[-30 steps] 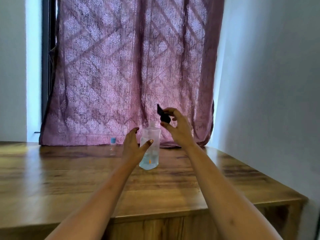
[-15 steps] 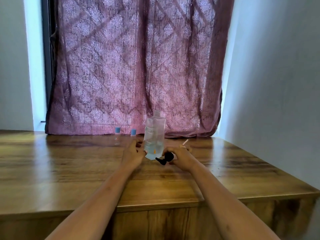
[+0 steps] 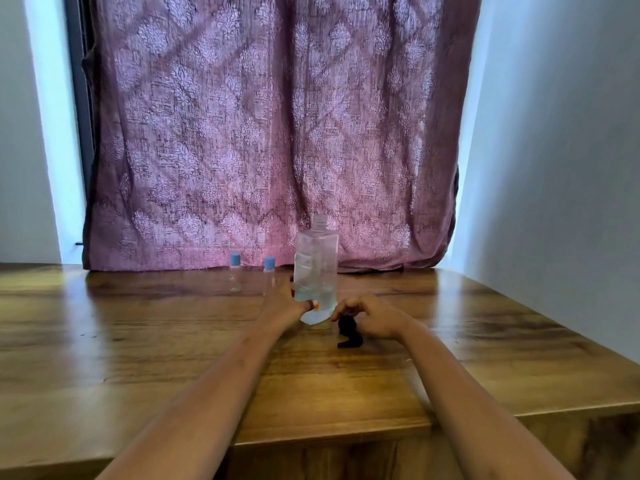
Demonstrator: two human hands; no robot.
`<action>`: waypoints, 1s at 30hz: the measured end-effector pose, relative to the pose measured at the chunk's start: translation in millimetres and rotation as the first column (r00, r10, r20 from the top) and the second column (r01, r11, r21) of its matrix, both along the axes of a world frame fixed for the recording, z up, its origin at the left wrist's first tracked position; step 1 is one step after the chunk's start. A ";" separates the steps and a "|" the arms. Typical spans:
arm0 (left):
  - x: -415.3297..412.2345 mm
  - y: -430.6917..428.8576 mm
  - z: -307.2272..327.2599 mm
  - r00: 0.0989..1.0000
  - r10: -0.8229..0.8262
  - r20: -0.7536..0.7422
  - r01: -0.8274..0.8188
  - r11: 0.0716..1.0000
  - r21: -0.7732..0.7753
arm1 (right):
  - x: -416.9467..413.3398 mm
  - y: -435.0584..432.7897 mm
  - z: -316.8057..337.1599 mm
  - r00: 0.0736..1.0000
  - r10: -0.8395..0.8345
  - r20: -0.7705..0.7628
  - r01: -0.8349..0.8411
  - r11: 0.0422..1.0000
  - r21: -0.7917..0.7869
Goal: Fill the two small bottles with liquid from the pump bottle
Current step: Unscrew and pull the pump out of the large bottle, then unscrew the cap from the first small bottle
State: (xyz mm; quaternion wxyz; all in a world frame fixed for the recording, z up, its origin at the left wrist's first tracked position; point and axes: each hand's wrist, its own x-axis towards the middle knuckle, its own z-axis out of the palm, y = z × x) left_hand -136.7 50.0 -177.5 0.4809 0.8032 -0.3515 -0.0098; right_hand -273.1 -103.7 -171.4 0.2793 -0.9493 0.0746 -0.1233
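Observation:
The large clear pump bottle (image 3: 315, 268) stands upright on the wooden table (image 3: 138, 348) with its neck uncapped and a little liquid in its bottom. My left hand (image 3: 282, 303) grips its lower part, thumb across the front. The black pump head (image 3: 349, 332) lies on the table just right of the bottle. My right hand (image 3: 372, 317) holds its top with curled fingers. Two small clear bottles with blue caps (image 3: 235, 271) (image 3: 269, 270) stand behind and to the left, near the curtain.
A mauve patterned curtain (image 3: 270, 133) hangs along the back of the table. A white wall (image 3: 561, 168) closes the right side. The table's front edge (image 3: 329, 431) runs under my forearms.
My right hand has lowered the black pump head from above the bottle to the tabletop. The bottle, tilted and lifted earlier, now stands upright in my left hand.

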 end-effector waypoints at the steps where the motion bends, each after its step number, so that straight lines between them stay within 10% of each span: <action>1: 0.1 -2.6 0.8 1.000 0.008 0.001 -0.008 1.000 -0.004 | -0.1 -0.8 3.2 0.999 0.010 0.047 -0.014 0.996 0.082; 7: 0.0 -19.9 1.7 0.999 0.031 0.027 -0.031 0.999 -0.010 | 5.4 -11.2 9.5 0.960 -0.144 0.240 0.063 0.947 0.316; 11: -1.1 -34.3 3.8 0.995 0.067 0.073 -0.068 0.998 0.013 | 14.6 -20.2 -11.2 0.984 -0.158 0.080 0.133 0.956 0.261; 30: 22.3 -15.3 10.5 0.992 0.084 0.090 -0.088 0.995 0.039 | 5.7 1.0 9.5 0.913 -0.310 0.264 0.282 0.949 0.138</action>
